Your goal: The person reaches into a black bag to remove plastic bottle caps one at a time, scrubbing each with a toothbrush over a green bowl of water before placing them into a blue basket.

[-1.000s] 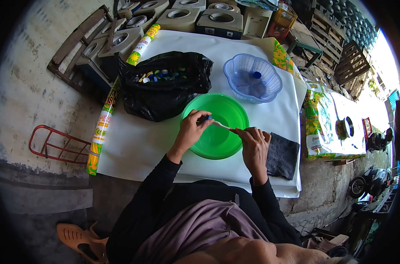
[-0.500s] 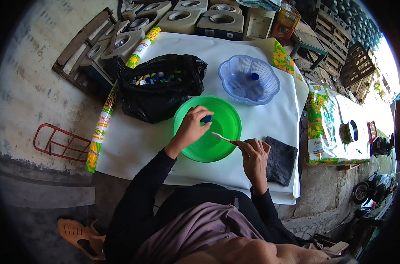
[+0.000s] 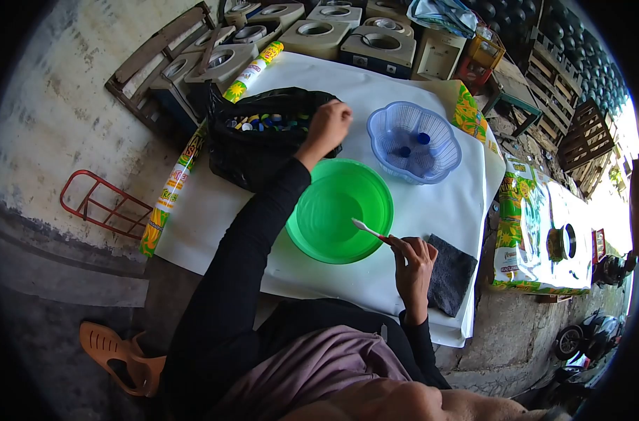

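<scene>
My left hand (image 3: 328, 128) is raised beside the open black bag (image 3: 242, 158) of bottle caps (image 3: 267, 123), above the far rim of the green basin (image 3: 309, 242). Its fingers are curled, and nothing can be made out in them. Between the fingers of my right hand (image 3: 412, 265) is a toothbrush (image 3: 369, 229), its bristle end over the near right part of the basin, which holds water. Two dark blue caps, one (image 3: 423, 138) and another (image 3: 405, 151), lie in the blue plastic basket (image 3: 383, 130).
A dark grey cloth (image 3: 451, 274) lies at the right of the white-covered table (image 3: 214, 242). Behind stand several beige boxes with round openings (image 3: 317, 31) and a crate (image 3: 486, 52). A second covered table (image 3: 534, 231) is to the right, a red metal rack (image 3: 105, 203) to the left.
My left hand has moved up out of the green basin toward the bag and no longer shows the blue cap. The basket holds two caps instead of one. The view has shifted slightly.
</scene>
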`<state>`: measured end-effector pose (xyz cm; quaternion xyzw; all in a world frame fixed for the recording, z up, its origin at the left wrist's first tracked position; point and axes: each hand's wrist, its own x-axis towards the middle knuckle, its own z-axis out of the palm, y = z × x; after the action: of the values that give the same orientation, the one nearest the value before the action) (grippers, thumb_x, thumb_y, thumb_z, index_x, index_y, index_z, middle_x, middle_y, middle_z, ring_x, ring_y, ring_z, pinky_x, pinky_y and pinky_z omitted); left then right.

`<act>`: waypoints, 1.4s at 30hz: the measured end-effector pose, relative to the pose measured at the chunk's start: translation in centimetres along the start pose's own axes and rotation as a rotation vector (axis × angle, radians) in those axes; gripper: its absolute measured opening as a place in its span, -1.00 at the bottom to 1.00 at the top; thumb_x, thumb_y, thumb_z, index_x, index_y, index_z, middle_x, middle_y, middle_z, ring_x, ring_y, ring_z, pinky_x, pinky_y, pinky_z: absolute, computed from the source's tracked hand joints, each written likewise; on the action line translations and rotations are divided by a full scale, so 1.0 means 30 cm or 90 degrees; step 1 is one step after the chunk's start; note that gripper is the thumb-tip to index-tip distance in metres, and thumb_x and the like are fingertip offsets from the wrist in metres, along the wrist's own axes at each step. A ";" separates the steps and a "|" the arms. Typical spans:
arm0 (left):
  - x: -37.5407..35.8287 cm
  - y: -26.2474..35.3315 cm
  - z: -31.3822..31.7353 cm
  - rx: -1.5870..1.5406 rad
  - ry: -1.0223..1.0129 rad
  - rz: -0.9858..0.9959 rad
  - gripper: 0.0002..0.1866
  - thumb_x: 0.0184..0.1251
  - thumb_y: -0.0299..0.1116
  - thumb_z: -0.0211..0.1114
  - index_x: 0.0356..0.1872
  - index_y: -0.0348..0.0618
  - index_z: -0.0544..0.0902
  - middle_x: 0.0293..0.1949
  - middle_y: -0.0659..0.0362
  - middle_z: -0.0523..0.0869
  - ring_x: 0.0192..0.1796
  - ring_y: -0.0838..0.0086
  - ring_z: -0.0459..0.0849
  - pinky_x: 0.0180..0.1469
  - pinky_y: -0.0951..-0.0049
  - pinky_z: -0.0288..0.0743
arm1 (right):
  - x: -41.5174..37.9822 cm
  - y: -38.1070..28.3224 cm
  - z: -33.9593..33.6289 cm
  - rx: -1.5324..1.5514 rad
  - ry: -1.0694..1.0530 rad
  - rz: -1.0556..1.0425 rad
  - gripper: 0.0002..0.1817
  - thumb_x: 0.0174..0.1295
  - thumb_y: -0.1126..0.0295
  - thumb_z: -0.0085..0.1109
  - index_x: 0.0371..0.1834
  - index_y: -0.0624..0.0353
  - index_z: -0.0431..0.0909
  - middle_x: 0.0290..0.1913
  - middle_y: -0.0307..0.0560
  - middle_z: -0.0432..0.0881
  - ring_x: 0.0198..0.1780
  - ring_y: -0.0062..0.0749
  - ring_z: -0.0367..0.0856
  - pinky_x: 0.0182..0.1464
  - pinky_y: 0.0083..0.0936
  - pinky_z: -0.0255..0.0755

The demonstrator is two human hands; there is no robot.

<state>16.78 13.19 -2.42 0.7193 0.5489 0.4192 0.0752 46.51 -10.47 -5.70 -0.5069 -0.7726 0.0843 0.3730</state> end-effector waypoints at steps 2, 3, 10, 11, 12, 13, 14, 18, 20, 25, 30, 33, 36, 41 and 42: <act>-0.022 -0.221 -0.090 0.153 0.055 -0.037 -0.83 0.17 -0.53 0.43 -0.19 -0.20 0.71 -0.09 -0.07 0.70 0.04 -0.03 0.70 0.01 -0.01 0.61 | -0.006 0.004 0.000 -0.001 -0.001 -0.001 -0.74 0.29 0.44 0.39 0.02 -0.06 0.80 -0.21 -0.26 0.65 -0.12 -0.34 0.60 0.15 -0.28 0.28; -0.043 -0.315 -0.135 0.243 0.092 -0.047 -0.83 0.16 -0.54 0.41 -0.21 -0.22 0.69 -0.12 -0.07 0.69 0.03 -0.04 0.70 0.01 -0.04 0.60 | -0.007 0.003 0.001 -0.004 0.000 0.002 -0.75 0.29 0.44 0.39 0.02 -0.06 0.80 -0.21 -0.26 0.65 -0.12 -0.34 0.60 0.15 -0.28 0.29; -0.158 -0.578 -0.270 0.384 0.015 -0.144 -0.68 0.09 -0.48 0.60 -0.13 -0.23 0.71 0.01 -0.08 0.67 0.11 -0.07 0.67 0.13 0.01 0.59 | 0.026 -0.059 0.022 -0.032 -0.015 0.004 -0.76 0.30 0.43 0.38 0.01 -0.06 0.82 -0.22 -0.26 0.67 -0.13 -0.36 0.62 0.15 -0.30 0.30; -0.169 -0.600 -0.273 0.377 0.014 -0.120 -0.66 0.07 -0.48 0.61 -0.12 -0.23 0.71 0.00 -0.07 0.67 0.10 -0.06 0.68 0.12 0.01 0.59 | 0.032 -0.071 0.028 -0.037 -0.026 0.000 -0.75 0.31 0.43 0.37 0.03 -0.07 0.81 -0.20 -0.27 0.66 -0.12 -0.36 0.62 0.15 -0.29 0.29; -0.171 -0.599 -0.283 0.357 0.009 -0.127 -0.67 0.06 -0.50 0.61 -0.14 -0.24 0.71 -0.01 -0.08 0.68 0.10 -0.06 0.68 0.13 0.02 0.59 | 0.043 -0.085 0.033 -0.048 -0.043 -0.014 -0.74 0.31 0.42 0.35 0.03 -0.08 0.81 -0.20 -0.27 0.66 -0.11 -0.37 0.62 0.15 -0.29 0.29; -0.165 -0.598 -0.293 0.336 0.003 -0.134 -0.68 0.05 -0.52 0.61 -0.15 -0.25 0.71 -0.02 -0.09 0.68 0.09 -0.06 0.69 0.13 0.03 0.59 | 0.060 -0.100 0.037 -0.058 -0.059 -0.027 -0.74 0.31 0.42 0.34 0.04 -0.08 0.81 -0.20 -0.27 0.66 -0.11 -0.37 0.62 0.16 -0.28 0.29; -0.162 -0.595 -0.301 0.316 -0.003 -0.141 -0.69 0.04 -0.54 0.61 -0.17 -0.26 0.71 -0.03 -0.10 0.68 0.08 -0.06 0.69 0.13 0.04 0.58 | 0.079 -0.114 0.041 -0.069 -0.075 -0.041 -0.73 0.32 0.42 0.32 0.04 -0.09 0.82 -0.20 -0.27 0.66 -0.11 -0.37 0.62 0.16 -0.28 0.28; -0.186 -0.581 -0.337 0.208 0.066 -0.111 -0.65 0.02 -0.51 0.62 -0.12 -0.23 0.72 -0.07 -0.05 0.69 0.05 -0.03 0.70 0.14 0.06 0.58 | 0.150 -0.171 0.095 -0.130 -0.090 -0.066 -0.72 0.31 0.41 0.26 0.02 -0.13 0.83 -0.19 -0.26 0.68 -0.08 -0.38 0.64 0.18 -0.26 0.24; -0.202 -0.581 -0.354 0.142 0.128 -0.068 -0.61 0.01 -0.51 0.63 -0.09 -0.22 0.73 -0.11 -0.02 0.69 0.00 -0.03 0.70 0.13 0.08 0.58 | 0.160 -0.172 0.121 -0.118 -0.147 -0.080 -0.75 0.29 0.41 0.30 -0.02 -0.09 0.85 -0.18 -0.24 0.70 -0.06 -0.35 0.66 0.15 -0.29 0.24; -0.268 -0.454 -0.459 -0.016 0.190 -0.014 -0.61 0.16 -0.52 0.59 0.03 -0.23 0.73 -0.03 0.03 0.73 -0.04 0.17 0.79 0.04 0.26 0.70 | 0.156 -0.227 0.139 -0.091 -0.110 -0.024 -0.80 0.30 0.38 0.34 -0.06 -0.03 0.85 -0.13 -0.22 0.75 -0.06 -0.34 0.69 0.11 -0.30 0.26; -0.432 -0.061 -0.412 -0.236 0.013 0.000 -0.56 0.26 -0.60 0.52 0.16 -0.27 0.67 0.08 0.07 0.76 0.02 0.38 0.84 0.01 0.43 0.77 | 0.109 -0.258 0.117 -0.085 -0.031 0.066 -0.83 0.38 0.36 0.32 -0.03 0.00 0.82 -0.13 -0.22 0.76 -0.10 -0.32 0.70 0.09 -0.31 0.30; -0.539 0.057 -0.321 -0.355 -0.148 -0.097 -0.52 0.25 -0.69 0.48 0.21 -0.30 0.63 0.07 0.08 0.74 0.07 0.37 0.82 0.12 0.39 0.80 | 0.084 -0.279 0.122 -0.040 0.016 0.083 -0.80 0.41 0.36 0.31 0.03 -0.02 0.81 -0.14 -0.22 0.74 -0.10 -0.33 0.68 0.08 -0.34 0.29; -0.586 0.117 -0.261 -0.406 -0.201 -0.123 -0.51 0.26 -0.67 0.48 0.23 -0.30 0.62 0.10 0.07 0.72 0.12 0.37 0.80 0.16 0.40 0.78 | 0.062 -0.314 0.163 -0.002 0.039 0.035 -0.76 0.38 0.38 0.31 0.07 -0.05 0.80 -0.15 -0.24 0.72 -0.08 -0.35 0.66 0.10 -0.34 0.26; -0.610 0.124 -0.213 -0.439 -0.225 -0.149 -0.53 0.27 -0.64 0.46 0.23 -0.28 0.65 0.11 0.07 0.71 0.14 0.32 0.79 0.18 0.38 0.74 | 0.043 -0.278 0.189 -0.055 0.064 0.097 -0.76 0.36 0.39 0.30 0.05 -0.08 0.81 -0.14 -0.26 0.73 -0.05 -0.38 0.64 0.12 -0.33 0.21; -0.607 0.121 -0.212 -0.453 -0.234 -0.164 -0.53 0.27 -0.64 0.46 0.22 -0.28 0.65 0.13 0.08 0.70 0.15 0.32 0.78 0.19 0.37 0.73 | 0.046 -0.288 0.184 -0.057 0.060 0.081 -0.76 0.37 0.39 0.30 0.04 -0.08 0.81 -0.14 -0.27 0.73 -0.05 -0.38 0.64 0.12 -0.32 0.22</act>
<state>14.21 -5.97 -5.79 0.6371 0.4327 0.4344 0.4671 36.34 -12.01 -4.54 -0.5746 -0.7233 0.0495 0.3798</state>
